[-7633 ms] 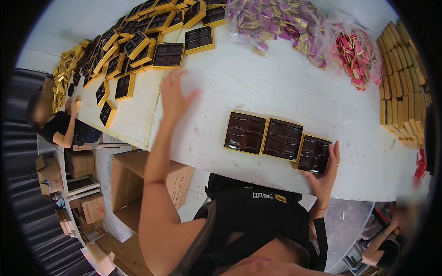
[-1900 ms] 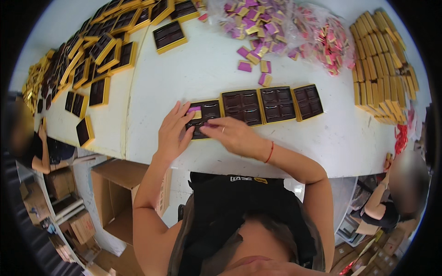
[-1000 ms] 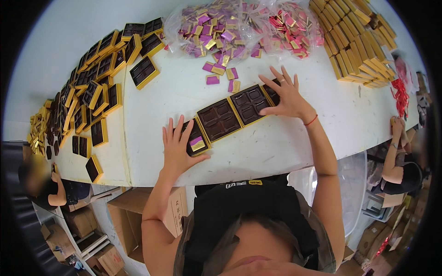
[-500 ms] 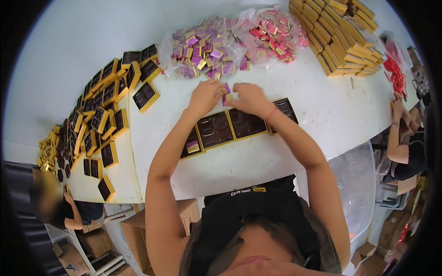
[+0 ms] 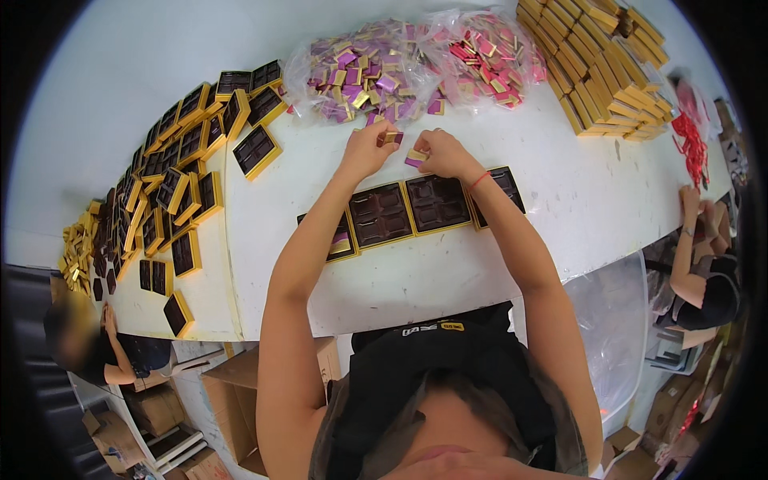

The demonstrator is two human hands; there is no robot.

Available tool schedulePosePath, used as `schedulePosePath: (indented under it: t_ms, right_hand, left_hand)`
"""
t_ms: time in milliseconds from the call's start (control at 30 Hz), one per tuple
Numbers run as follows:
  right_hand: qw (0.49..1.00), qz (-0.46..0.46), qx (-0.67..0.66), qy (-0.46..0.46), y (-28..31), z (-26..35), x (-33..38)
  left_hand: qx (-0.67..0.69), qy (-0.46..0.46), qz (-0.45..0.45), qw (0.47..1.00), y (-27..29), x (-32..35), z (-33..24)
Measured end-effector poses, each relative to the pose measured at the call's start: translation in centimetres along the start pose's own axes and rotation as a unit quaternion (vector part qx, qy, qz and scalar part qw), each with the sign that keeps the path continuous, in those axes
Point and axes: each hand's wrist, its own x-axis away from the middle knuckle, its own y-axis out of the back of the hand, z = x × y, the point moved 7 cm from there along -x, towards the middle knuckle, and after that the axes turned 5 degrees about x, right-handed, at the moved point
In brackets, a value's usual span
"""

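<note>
Gold-edged dark box trays (image 5: 172,188) crowd the far-left part of the white table (image 5: 624,200), many tilted or overlapping, with small gold pieces (image 5: 76,244) heaped at their left end. Nearer the middle, four such trays (image 5: 436,204) lie side by side in a row; the leftmost one holds a purple piece and is partly hidden by the left forearm. Just beyond that row, the left hand (image 5: 366,150) pinches a small gold-and-purple wrapped sweet (image 5: 392,138) between fingertips. Right beside it, almost touching, the right hand (image 5: 444,154) grips another purple wrapped sweet (image 5: 415,158) in the same way, a red band on its wrist. Both hands sit just in front of a clear bag of purple and gold sweets (image 5: 364,80). To its right lies a bag of red and pink sweets (image 5: 484,56), then stacked gold boxes (image 5: 608,68) at the far right. Another person's arm (image 5: 688,240) rests at the right table edge.
</note>
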Motion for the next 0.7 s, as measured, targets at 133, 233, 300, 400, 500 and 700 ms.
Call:
schedulePosePath:
  t_ms: [133, 233, 300, 400, 500, 700]
  right_hand:
    - [0.994, 0.014, -0.102, -0.025, 0.3, -1.0, 0.6]
    - [0.979, 0.036, -0.197, -0.044, 0.6, -0.1, 0.7]
    - [0.952, 0.020, -0.304, 0.020, 0.9, 3.8, 2.6]
    - [0.923, 0.023, -0.377, 0.073, 0.2, 8.1, 7.0]
    - [0.966, -0.001, -0.234, 0.114, -0.1, 10.3, 9.9]
    - [0.961, -0.139, -0.003, 0.240, 0.3, 11.4, 11.6]
  left_hand:
    - [0.026, -0.081, 0.024, 0.996, 3.4, 6.3, -4.3]
    - [0.058, 0.069, 0.097, 0.991, 4.9, 10.8, -3.1]
    - [0.055, 0.080, 0.094, 0.991, 4.7, 11.8, -2.5]
    - [-0.023, -0.014, 0.058, 0.998, 4.6, 11.5, -3.2]
    - [0.000, 0.013, 0.028, 1.000, 4.3, 11.6, -2.1]
    - [-0.197, -0.127, -0.089, 0.968, 3.1, 15.0, -5.2]
